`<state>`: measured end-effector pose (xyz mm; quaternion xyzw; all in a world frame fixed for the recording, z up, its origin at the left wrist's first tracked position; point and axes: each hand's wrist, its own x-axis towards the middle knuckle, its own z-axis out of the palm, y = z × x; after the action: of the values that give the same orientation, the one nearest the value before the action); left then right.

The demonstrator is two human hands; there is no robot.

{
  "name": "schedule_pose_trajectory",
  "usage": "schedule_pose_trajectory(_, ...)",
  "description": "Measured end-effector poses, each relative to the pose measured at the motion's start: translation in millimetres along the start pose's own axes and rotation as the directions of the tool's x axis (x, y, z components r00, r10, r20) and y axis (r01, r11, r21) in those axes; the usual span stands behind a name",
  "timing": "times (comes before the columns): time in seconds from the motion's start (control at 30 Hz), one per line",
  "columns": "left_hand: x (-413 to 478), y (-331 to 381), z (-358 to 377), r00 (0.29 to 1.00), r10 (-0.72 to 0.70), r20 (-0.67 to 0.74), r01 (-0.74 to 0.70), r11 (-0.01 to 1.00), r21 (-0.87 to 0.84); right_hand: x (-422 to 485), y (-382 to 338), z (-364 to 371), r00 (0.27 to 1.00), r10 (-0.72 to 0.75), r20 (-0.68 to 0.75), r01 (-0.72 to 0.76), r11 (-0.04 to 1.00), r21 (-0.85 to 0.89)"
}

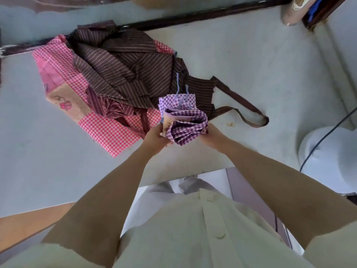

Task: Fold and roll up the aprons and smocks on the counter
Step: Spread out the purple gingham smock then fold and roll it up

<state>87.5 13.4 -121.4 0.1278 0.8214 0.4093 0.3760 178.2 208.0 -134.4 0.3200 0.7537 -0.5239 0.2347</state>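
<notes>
A purple checked apron (183, 122), folded into a narrow strip and partly rolled, is held above the grey counter (260, 74). My left hand (155, 139) grips the roll's left end and my right hand (214, 135) grips its right end. Thin blue-striped ties stick up from its far end. Behind it lies a crumpled brown striped apron (125, 72) with a long strap looping to the right. Under that spreads a pink checked apron (108, 132) with a tan pocket patch.
A white rounded appliance (328, 157) with a dark cable stands at the counter's right edge. A dark strip (193, 18) runs along the back of the counter. The counter's near edge is just below my hands, with a wooden surface (29, 225) lower left.
</notes>
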Motion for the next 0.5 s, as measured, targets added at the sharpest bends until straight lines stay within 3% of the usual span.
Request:
schedule_pose_trajectory(0.13,0.2,-2.9,0.4,0.998,-0.037,0.046,0.043,0.991,-0.125,-3.0,-6.4,-1.8,0.995,-0.092,0.031,0.091,0.995,0.027)
schedule_pose_trajectory(0.27,0.2,3.9,1.9,0.999,-0.046,0.028,0.049,0.994,-0.102,-0.2,-16.6,-4.3,0.964,-0.244,-0.106,0.257,0.958,0.127)
schedule_pose_trajectory(0.5,3.1,5.0,-3.9,0.989,-0.122,0.081,0.139,0.96,-0.245,7.5,-12.9,-4.7,0.971,-0.225,-0.077,0.232,0.968,0.095)
